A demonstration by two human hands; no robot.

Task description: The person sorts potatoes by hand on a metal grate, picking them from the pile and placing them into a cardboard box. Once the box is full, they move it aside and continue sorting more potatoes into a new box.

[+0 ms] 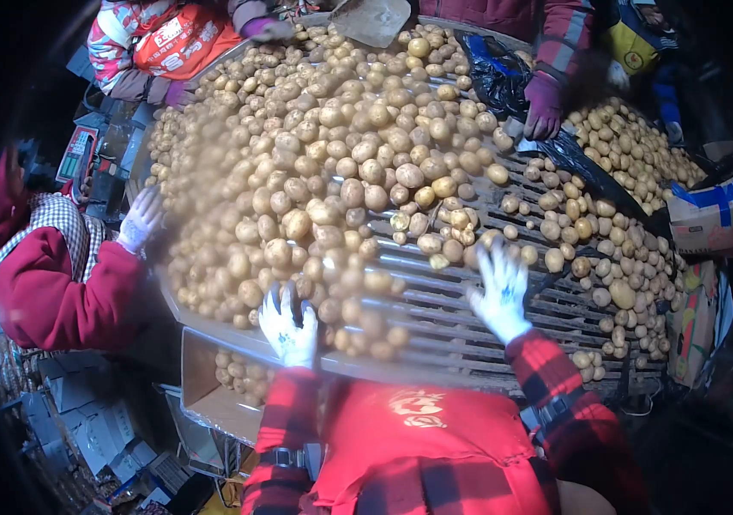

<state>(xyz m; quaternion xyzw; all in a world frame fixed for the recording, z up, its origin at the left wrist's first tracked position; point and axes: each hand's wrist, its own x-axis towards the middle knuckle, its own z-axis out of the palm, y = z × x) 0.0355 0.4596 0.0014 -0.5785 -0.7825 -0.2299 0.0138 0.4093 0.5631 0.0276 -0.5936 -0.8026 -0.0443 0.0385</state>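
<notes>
A large heap of potatoes [323,137] covers much of a slatted sorting table [469,330]. My left hand [291,333], in a white glove with dark fingertips, lies against the near edge of the heap with its fingers apart. My right hand [502,296], gloved alike, reaches over the slats with fingers spread. Its fingertips are close to a few small potatoes [452,251]; whether they touch cannot be told. Neither hand grips a potato. Part of the view over the heap is blurred.
Below the table's left edge a cardboard box [203,378] holds potatoes. A co-worker's white-gloved hand [141,221] rests at the left; a purple-gloved hand [543,105] is across the table. Black plastic [594,167] divides off potatoes at the right, near a taped carton [718,215].
</notes>
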